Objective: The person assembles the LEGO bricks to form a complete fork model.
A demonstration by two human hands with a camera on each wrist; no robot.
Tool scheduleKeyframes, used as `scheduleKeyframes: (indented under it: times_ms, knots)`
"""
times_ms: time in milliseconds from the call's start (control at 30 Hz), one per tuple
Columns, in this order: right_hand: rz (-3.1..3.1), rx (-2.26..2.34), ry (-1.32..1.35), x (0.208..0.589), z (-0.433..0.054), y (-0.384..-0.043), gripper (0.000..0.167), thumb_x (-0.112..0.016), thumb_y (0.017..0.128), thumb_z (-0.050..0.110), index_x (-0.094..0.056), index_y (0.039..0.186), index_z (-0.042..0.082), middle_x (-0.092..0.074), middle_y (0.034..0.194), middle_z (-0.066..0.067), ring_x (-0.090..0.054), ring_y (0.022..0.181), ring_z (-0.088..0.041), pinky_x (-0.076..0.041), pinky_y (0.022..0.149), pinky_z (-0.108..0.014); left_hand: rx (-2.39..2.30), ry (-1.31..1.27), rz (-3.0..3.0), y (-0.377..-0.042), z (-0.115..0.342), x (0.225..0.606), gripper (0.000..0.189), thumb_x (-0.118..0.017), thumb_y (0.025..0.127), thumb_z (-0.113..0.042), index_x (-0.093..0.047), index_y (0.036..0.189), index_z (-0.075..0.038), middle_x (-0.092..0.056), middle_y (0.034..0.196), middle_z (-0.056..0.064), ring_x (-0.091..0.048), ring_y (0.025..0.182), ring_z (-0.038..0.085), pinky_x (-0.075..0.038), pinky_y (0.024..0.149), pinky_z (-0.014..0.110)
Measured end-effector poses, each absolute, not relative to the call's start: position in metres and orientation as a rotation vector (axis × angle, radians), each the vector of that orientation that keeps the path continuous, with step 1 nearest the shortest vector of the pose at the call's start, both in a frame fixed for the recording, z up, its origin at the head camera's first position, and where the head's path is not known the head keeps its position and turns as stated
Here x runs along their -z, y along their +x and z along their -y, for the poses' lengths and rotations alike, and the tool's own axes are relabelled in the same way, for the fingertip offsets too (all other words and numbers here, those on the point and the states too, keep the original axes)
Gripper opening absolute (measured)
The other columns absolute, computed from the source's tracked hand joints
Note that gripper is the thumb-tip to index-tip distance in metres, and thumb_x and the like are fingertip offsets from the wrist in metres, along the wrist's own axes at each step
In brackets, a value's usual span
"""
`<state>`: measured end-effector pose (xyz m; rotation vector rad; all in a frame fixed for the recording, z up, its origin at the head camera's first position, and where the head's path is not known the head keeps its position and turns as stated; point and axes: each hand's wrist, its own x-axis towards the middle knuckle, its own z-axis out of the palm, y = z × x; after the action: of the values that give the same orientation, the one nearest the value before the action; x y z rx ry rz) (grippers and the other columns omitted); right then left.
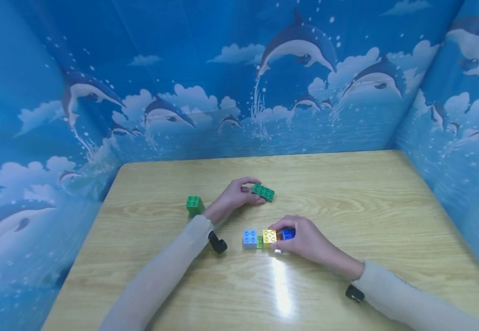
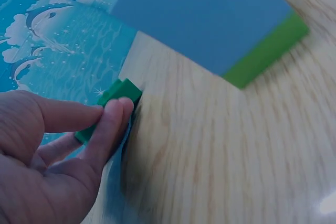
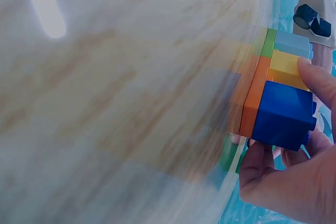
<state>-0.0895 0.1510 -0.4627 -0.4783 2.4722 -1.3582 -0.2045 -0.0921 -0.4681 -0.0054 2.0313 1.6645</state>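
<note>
My left hand [image 1: 239,195] pinches a dark green toy brick [image 1: 263,192] between thumb and fingers, over the back-middle part of the table. In the left wrist view the brick [image 2: 122,92] is partly covered by the fingertips. My right hand [image 1: 303,236] grips a built row of bricks around its yellow brick [image 1: 269,237]. In the right wrist view the thumb touches the yellow brick [image 3: 287,69]. Beside it, a dark blue brick [image 3: 283,114] tops the orange base [image 3: 254,98], and a light blue brick [image 3: 291,44] sits on the green base piece [image 3: 269,43].
A tall green block [image 1: 194,205] stands on the wooden table [image 1: 347,193] beside my left wrist. Dolphin-print sheets [image 1: 239,92] rise along the table's back and sides. In the left wrist view the light blue brick [image 2: 199,19] looms large and close.
</note>
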Motion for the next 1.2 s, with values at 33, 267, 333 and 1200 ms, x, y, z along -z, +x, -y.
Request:
scheduleKeyframes:
  times_ms: [33, 267, 333, 1200]
  knots:
    - [-2.474, 1.356, -0.480, 0.462, -0.151, -0.089, 0.039, -0.098, 0.083, 0.025, -0.082, 0.118, 0.019, -0.076, 0.116, 0.007, -0.068, 0.118, -0.025, -0.051, 0.107, -0.058, -1.656, 0.002, -2.045, -0.204, 0.092, 0.468, 0.056, -0.078, 0.099, -0.001, -0.062, 0.151, -0.013, -0.075, 0.109, 0.015, -0.079, 0.093, 0.025, -0.063, 0.088, 0.034]
    - [-2.471, 1.353, -0.492, 0.463, -0.151, -0.089, 0.038, -0.098, 0.083, 0.025, -0.082, 0.117, 0.019, -0.076, 0.117, 0.006, -0.068, 0.118, -0.025, -0.052, 0.106, -0.057, -1.628, 0.063, -2.145, -0.195, 0.093, 0.469, 0.044, -0.077, 0.100, 0.001, -0.063, 0.142, -0.007, -0.077, 0.097, 0.017, -0.078, 0.078, 0.027, -0.065, 0.073, 0.036]
    - [-2.471, 1.355, -0.493, 0.463, -0.151, -0.089, 0.038, -0.098, 0.083, 0.025, -0.082, 0.117, 0.020, -0.076, 0.117, 0.007, -0.067, 0.117, -0.024, -0.052, 0.106, -0.056, -1.588, 0.088, -2.214, -0.193, 0.093, 0.469, 0.041, -0.079, 0.099, -0.001, -0.065, 0.138, -0.007, -0.076, 0.096, 0.015, -0.076, 0.074, 0.025, -0.064, 0.067, 0.034]
    - [-2.481, 1.356, -0.485, 0.461, -0.151, -0.088, 0.039, -0.098, 0.083, 0.025, -0.082, 0.118, 0.019, -0.076, 0.120, 0.004, -0.068, 0.118, -0.026, -0.052, 0.107, -0.057, -1.219, 0.304, -2.498, -0.174, 0.091, 0.469, 0.042, -0.089, 0.090, -0.005, -0.074, 0.129, -0.006, -0.068, 0.091, 0.005, -0.063, 0.078, 0.018, -0.054, 0.068, 0.029]
